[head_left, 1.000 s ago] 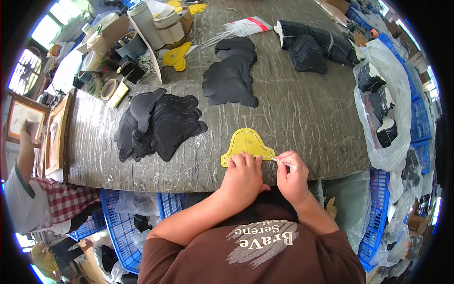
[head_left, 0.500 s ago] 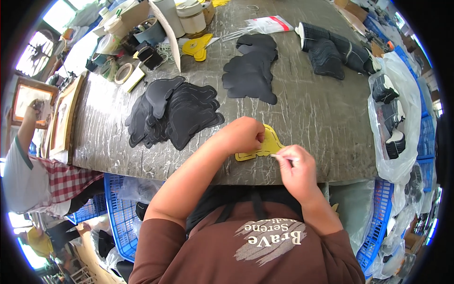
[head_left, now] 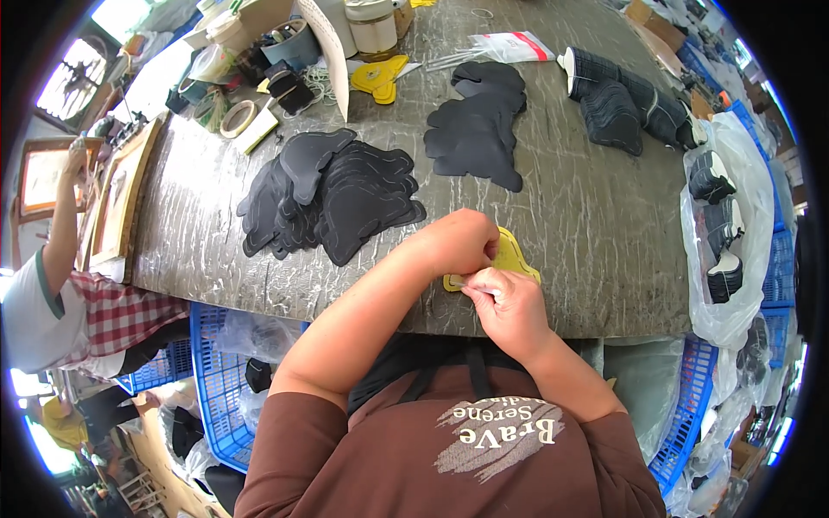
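Observation:
A flat yellow template (head_left: 516, 255) with slots cut along its outline lies near the table's front edge. My left hand (head_left: 462, 242) presses it down with curled fingers, covering its left part. My right hand (head_left: 509, 312) pinches a thin, pale pen-like stick (head_left: 458, 282), its tip at the slot by the template's lower left corner. What lies under the template is hidden. Left of my hands is a fanned pile of black cut pieces (head_left: 367, 203) with pale lines along their edges. Beyond my hands lies another pile of plain black pieces (head_left: 473, 129).
Tied rolls of black pieces (head_left: 617, 86) lie at the far right, beside a clear plastic bag (head_left: 747, 233) of black bundles. Another yellow template (head_left: 380, 79), a tape roll (head_left: 238, 119) and tubs (head_left: 371, 26) stand at the back left. A co-worker's arm (head_left: 62, 216) shows at far left.
My right hand has moved left with the stick, from the template's lower right side to its lower left corner. My left hand still holds the template; the whole view has shifted slightly.

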The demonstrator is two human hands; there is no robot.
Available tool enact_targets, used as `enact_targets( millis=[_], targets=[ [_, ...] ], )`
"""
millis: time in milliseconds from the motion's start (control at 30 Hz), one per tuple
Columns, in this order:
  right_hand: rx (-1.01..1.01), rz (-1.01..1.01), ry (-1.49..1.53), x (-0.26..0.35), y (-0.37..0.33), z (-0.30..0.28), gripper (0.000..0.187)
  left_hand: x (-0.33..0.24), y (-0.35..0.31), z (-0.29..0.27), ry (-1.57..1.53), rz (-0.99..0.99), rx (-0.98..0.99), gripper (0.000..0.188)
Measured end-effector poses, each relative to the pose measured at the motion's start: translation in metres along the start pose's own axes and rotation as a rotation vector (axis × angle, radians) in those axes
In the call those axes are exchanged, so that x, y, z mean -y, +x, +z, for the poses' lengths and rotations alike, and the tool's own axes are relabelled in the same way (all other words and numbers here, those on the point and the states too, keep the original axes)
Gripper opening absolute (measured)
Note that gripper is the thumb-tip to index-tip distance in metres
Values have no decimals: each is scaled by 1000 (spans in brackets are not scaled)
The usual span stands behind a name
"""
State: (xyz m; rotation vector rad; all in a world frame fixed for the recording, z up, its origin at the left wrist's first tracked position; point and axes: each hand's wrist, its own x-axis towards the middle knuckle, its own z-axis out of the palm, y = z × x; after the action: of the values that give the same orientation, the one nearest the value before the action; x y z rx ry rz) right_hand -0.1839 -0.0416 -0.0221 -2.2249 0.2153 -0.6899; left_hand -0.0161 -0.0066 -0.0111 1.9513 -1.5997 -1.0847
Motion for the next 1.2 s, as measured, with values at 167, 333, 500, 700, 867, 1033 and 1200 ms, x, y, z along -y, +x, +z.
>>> enact_targets(
  millis=[167,333,500,700,867,1033,1200],
  targets=[
    [-2,90,20,1,-4,-4,13,1,1,3,21,4,-17,23],
    [-71,204,94,-9,-7,-15,11,-2,0,1,11,7,8,22],
    [-116,268,88,-17,-8,-22,10,1,1,2,16,33,-11,20],
    [-139,215,46,-19,-5,-26,12,-3,-1,1,-20,-24,31,17],
    [-137,236,33,-18,-5,-28,12,-2,-1,1,16,10,9,16],
    [-139,255,49,-18,-7,-28,13,-2,0,1,23,20,10,17],
    [-155,201,-1,-18,-8,-26,12,-5,-1,-1,-7,-15,34,17]
  ],
)
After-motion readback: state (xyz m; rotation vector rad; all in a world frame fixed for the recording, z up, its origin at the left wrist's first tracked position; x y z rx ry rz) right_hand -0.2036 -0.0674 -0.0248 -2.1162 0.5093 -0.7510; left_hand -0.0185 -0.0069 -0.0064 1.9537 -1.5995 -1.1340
